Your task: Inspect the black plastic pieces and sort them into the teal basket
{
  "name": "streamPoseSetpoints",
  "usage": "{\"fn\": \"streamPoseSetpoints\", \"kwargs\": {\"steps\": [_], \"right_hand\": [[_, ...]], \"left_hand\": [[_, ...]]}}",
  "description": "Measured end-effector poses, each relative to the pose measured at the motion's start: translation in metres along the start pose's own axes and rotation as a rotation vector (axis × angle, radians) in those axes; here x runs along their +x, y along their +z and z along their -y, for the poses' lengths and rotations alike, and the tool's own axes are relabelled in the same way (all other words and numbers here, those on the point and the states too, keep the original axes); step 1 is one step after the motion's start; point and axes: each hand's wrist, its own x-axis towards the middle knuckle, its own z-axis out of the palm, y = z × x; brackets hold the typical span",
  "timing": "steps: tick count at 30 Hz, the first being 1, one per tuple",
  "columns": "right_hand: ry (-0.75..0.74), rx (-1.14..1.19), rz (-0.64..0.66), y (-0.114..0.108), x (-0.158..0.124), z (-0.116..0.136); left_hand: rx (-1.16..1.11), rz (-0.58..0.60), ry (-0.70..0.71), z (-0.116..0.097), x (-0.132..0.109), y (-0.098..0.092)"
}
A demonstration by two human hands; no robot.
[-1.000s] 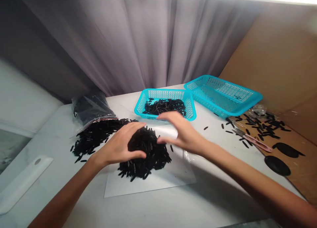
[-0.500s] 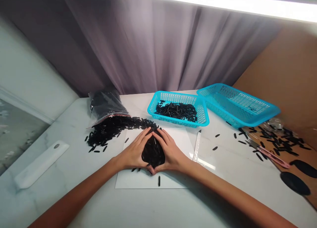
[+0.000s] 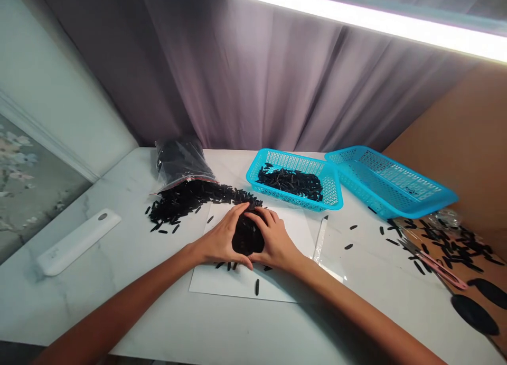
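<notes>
My left hand [image 3: 222,235] and my right hand [image 3: 276,239] curve around a pile of small black oblong pieces [image 3: 247,237], one hand on each side. Their thumbs come close together at the near side, and the fingers bend over the far side. Beneath the pile lies a white sheet [image 3: 222,282]. A single black piece [image 3: 257,287] rests near the sheet's front edge, with a few more just below my thumbs. Behind my hands, a trail of black pieces runs left to a larger heap [image 3: 174,205] at the mouth of a clear plastic bag [image 3: 182,161].
A blue basket [image 3: 293,197] holding black pieces stands at the back, beside a second blue basket [image 3: 400,188]. Pink-handled scissors [image 3: 441,271], scattered black pieces and black ovals [image 3: 475,313] lie right. A white bar [image 3: 79,242] lies left, a narrow white strip [image 3: 320,239] right of the sheet.
The view has shifted, so most table items appear farther right. My hands stay around the pile; the right fingers look more curled, and the fingertips at the far side have moved apart.
</notes>
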Motion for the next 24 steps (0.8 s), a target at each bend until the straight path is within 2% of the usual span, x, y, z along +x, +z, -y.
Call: {"fn": "streamPoseSetpoints", "kwargs": {"steps": [7, 15, 19, 24], "right_hand": [[0.049, 0.073, -0.028, 0.000, 0.011, 0.007], [0.231, 0.325, -0.196, -0.025, 0.009, 0.002], [0.276, 0.411, -0.221, -0.036, 0.003, -0.005], [0.172, 0.402, -0.115, -0.040, -0.001, -0.010]], "left_hand": [[0.111, -0.089, -0.005, -0.005, -0.002, -0.002], [0.178, -0.258, 0.188, -0.019, -0.002, -0.007], [0.156, -0.313, 0.246, -0.033, 0.010, -0.007], [0.099, -0.356, 0.223, -0.048, 0.040, -0.012]]}}
